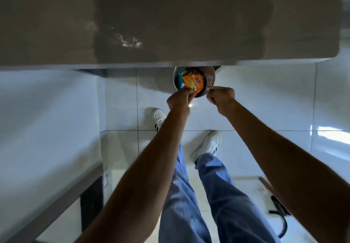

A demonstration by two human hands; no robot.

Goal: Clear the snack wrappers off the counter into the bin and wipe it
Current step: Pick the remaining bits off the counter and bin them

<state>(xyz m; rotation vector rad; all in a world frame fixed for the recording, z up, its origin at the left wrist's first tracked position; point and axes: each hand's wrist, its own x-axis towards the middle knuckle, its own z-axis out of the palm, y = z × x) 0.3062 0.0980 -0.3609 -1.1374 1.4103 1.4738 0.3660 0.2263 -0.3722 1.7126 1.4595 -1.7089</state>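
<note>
The left hand (pixel 179 99) pinches the near corner of an orange snack wrapper (pixel 194 81), which lies just ahead of the fingers, inside the round bin (pixel 209 76) under the counter (pixel 170 25) edge. The right hand (pixel 220 96) is curled closed beside the bin's near rim; whether it holds anything cannot be told. Judging by this, the left hand only needs to let go, since the bin mouth sits directly beyond it.

Just one wide-angle head cam here, looking pretty much straight down from standing height. The counter (pixel 170 19) fills the far half, tiled floor (pixel 265 99) the near half, with both forearms reaching away from the lens towards the middle.
</note>
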